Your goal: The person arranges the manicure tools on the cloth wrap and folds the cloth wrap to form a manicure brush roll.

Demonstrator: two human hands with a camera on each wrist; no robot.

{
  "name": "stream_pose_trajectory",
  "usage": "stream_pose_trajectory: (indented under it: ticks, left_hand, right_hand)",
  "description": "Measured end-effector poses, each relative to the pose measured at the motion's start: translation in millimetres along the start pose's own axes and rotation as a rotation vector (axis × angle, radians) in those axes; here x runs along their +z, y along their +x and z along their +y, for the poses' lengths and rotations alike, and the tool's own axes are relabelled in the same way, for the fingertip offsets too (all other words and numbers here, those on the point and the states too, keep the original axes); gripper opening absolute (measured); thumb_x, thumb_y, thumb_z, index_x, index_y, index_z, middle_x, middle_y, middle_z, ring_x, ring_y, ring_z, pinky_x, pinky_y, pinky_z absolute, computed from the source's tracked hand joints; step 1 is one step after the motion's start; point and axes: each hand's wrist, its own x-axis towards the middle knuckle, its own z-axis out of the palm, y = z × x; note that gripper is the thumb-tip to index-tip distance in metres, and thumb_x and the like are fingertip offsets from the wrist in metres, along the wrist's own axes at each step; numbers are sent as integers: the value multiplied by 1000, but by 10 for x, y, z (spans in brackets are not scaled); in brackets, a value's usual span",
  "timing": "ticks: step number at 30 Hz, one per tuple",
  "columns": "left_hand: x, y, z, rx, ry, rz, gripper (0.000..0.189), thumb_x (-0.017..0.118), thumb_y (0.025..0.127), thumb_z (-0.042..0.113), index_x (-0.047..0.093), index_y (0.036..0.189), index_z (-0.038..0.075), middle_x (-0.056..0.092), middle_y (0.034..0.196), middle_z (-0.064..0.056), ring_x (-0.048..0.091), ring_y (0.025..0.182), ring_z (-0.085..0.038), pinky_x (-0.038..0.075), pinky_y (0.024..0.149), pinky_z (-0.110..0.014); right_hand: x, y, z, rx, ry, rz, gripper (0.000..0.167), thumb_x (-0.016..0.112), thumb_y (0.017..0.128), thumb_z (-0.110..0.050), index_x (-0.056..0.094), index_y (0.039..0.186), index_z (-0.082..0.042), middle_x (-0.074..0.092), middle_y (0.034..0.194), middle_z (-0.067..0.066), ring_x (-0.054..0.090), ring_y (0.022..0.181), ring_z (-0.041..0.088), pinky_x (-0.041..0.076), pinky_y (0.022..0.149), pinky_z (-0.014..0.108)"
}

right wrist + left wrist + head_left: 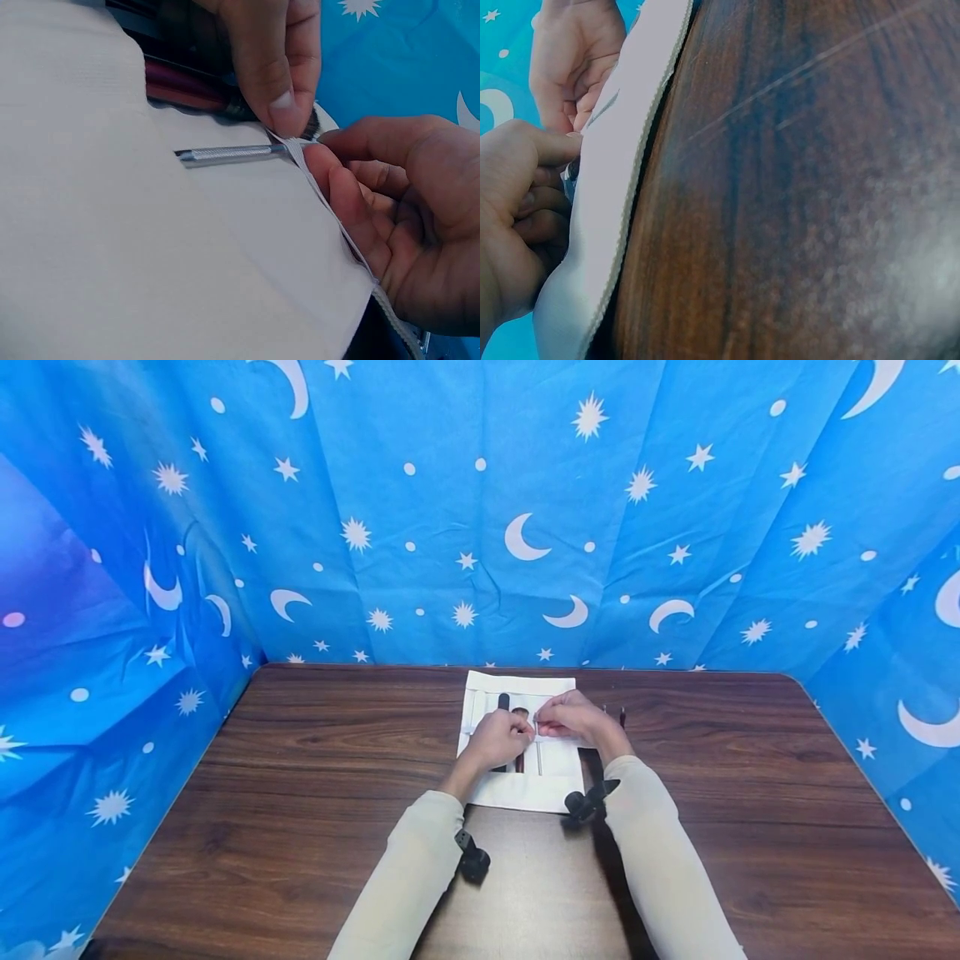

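Note:
A white fabric case (517, 791) lies opened on the table. A slim metal tool with a knurled handle (232, 154) stands in its pocket and passes under a white elastic band (319, 186). My left hand (498, 739) pinches the band between thumb and fingers beside the tool. Opposite it, my right hand (405, 202) pinches the upper end of the tool at the band, where the fingers partly hide it. Left of the metal tool, a brush with a dark red handle (184, 88) and a black-handled item (504, 702) sit in the case.
The brown wooden table (337, 735) carries the case near its far edge. Small thin dark items (622, 717) lie just right of the case. A blue curtain (450, 510) with moons and stars hangs behind the table and along its sides.

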Motion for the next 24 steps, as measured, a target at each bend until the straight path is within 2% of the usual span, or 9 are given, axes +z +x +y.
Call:
stream_pose_trajectory:
  ticks: [10,18,24]
  left_hand:
    - [9,6,12,-8,13,6,12,70,97,9,81,94,5,56,65,8,52,67,-9,43,69,-26]
    - [14,3,14,-14,20,18,13,70,97,9,80,91,4,56,64,8,52,66,-9,42,66,-25]
    - [33,1,24,-21,38,39,13,70,96,9,81,90,6,62,69,7,54,69,-9,44,69,-26]
  right_hand:
    - [-43,11,22,-4,-29,-27,14,59,98,4,67,104,13,66,70,2,62,63,4,51,60,14]
    - [-37,-2,-3,3,14,-35,11,58,99,4,68,95,7,66,68,3,62,58,4,52,59,15]
    - [-52,22,3,-9,30,-42,12,59,99,5,69,93,6,67,68,3,63,58,5,53,59,16]
